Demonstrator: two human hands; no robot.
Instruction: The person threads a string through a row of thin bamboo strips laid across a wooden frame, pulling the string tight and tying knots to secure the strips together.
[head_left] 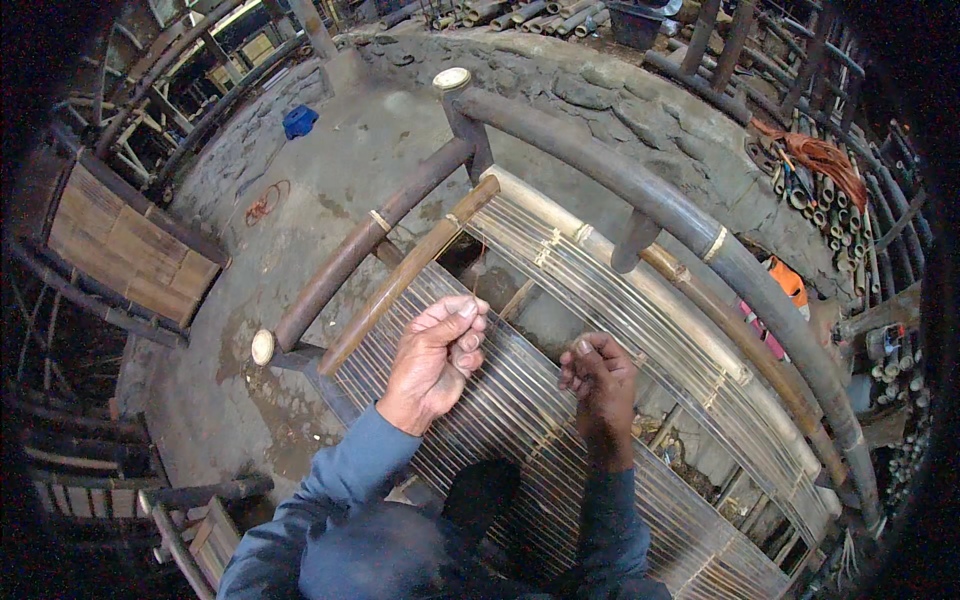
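Below me is a bamboo bench with a seat of thin slats and a frame of thick, dark bamboo poles. Over the seat, my left hand is closed, thumb and forefinger pinched on a thin brownish strand that runs up toward the seat's far corner. To its right, above a gap between two slatted sections, my right hand is closed with curled fingers. Whatever it grips is too small to make out. A lighter slatted strip lies along the bench's far right side, bound with pale ties.
Bamboo furniture with a woven panel stands at the left. A blue cloth-like item and a reddish loop of cord lie on the concrete floor. Cut bamboo poles are piled at the right, near an orange item. A dark bucket stands at the back.
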